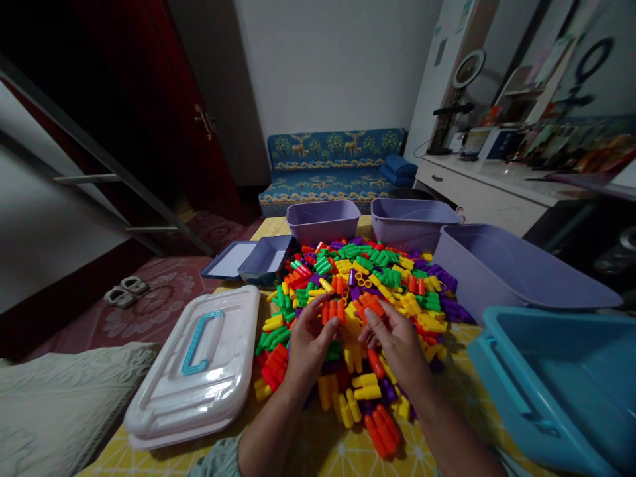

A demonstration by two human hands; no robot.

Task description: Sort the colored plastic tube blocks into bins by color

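Note:
A heap of plastic bullet-shaped building blocks (348, 265) in green, yellow, orange-red and purple spreads over the table. Above its near side, my left hand (307, 348) pinches an orange block (332, 311) made of joined rounded tubes. My right hand (400, 341) has its thumb and fingers closed on another orange block (368, 306). The two pieces are held apart, at about the same height. Below my hands lie a yellow block (366, 386) and, closest to me, a loose orange-red block (382, 430).
Purple bins (322, 228) line the far and right sides of the yellow-patterned table. A blue bin (527, 397) stands at the near right. To the left are a white lid with a blue handle (199, 364) and a small dark-blue box (265, 262). Behind is a blue sofa (328, 185).

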